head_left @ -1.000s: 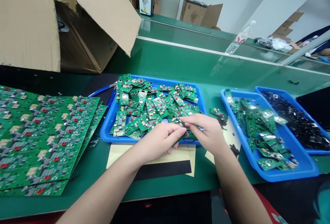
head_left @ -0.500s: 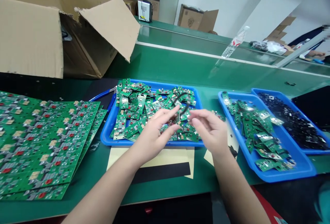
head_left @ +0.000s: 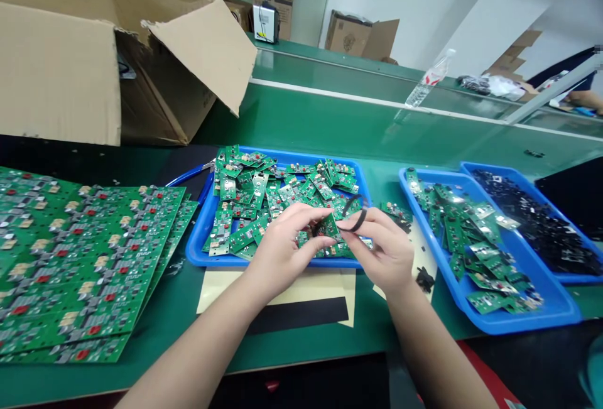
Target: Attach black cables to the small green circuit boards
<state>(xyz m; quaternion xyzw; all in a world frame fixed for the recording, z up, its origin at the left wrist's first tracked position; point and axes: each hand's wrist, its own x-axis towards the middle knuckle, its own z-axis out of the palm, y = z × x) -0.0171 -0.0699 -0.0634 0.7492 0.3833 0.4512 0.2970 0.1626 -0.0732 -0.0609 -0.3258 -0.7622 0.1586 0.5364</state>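
Note:
Above the near part of the blue tray (head_left: 191, 257) full of small boards, my left hand (head_left: 287, 242) pinches a small green circuit board (head_left: 328, 227) between thumb and fingers. A thin black strip (head_left: 362, 215), curled into a loop, rises from the fingertips of my right hand (head_left: 384, 242). Those fingertips are closed on the strip and meet the board's right edge. Whether the strip is fixed to the board is hidden by the fingers. Beneath the hands lie yellowish paper (head_left: 221, 286) and a flat black strip (head_left: 301, 313).
Large green panels of joined boards (head_left: 94, 258) are stacked at left, below an open cardboard box (head_left: 56, 76). Blue-handled pliers (head_left: 186, 174) lie behind the tray. At right stand a blue tray of boards (head_left: 541, 324) and one of black parts (head_left: 532, 223). A bottle (head_left: 429, 79) stands behind.
My right hand has closed in on the board and now grips the black strip. The looped strip has shifted right and down, and the board in my left hand shows more clearly.

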